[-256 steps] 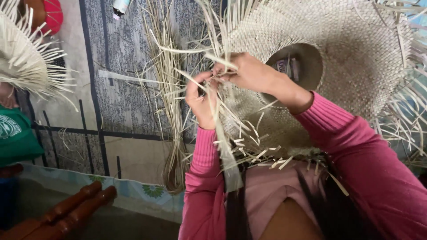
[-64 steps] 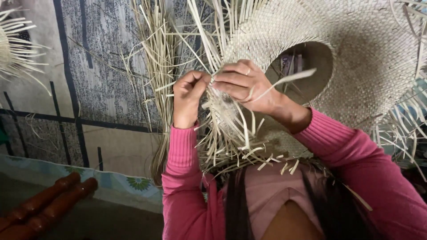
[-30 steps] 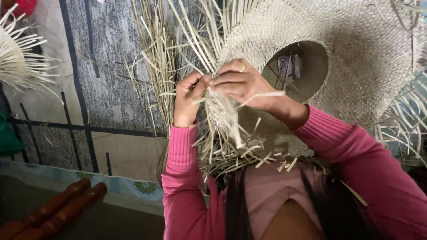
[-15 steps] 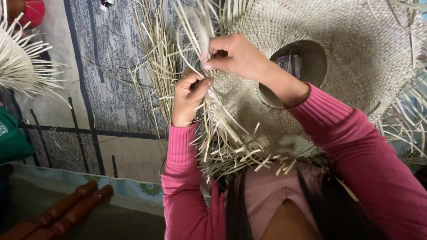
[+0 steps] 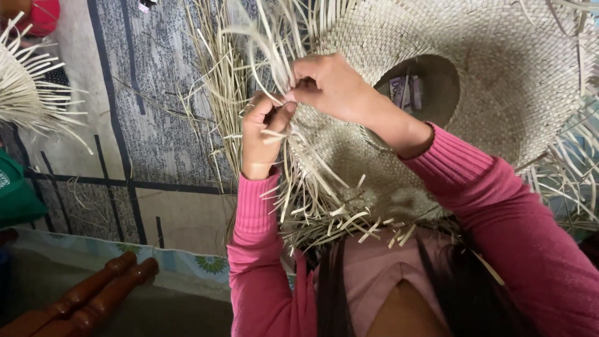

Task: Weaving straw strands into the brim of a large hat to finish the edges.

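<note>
Head view: both hands pinch straw strands (image 5: 262, 37) pointing up.

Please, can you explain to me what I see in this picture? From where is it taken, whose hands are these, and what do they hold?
The camera sits on a person's head and looks down, so both arms in pink sleeves are that person's own. The left hand and the right hand meet at the edge of a large woven straw hat and pinch thin pale straw strips that stick out loose from its brim. Below lies a grey patterned mat. At far left is another unfinished straw piece, and at bottom left are turned wooden legs.
</note>
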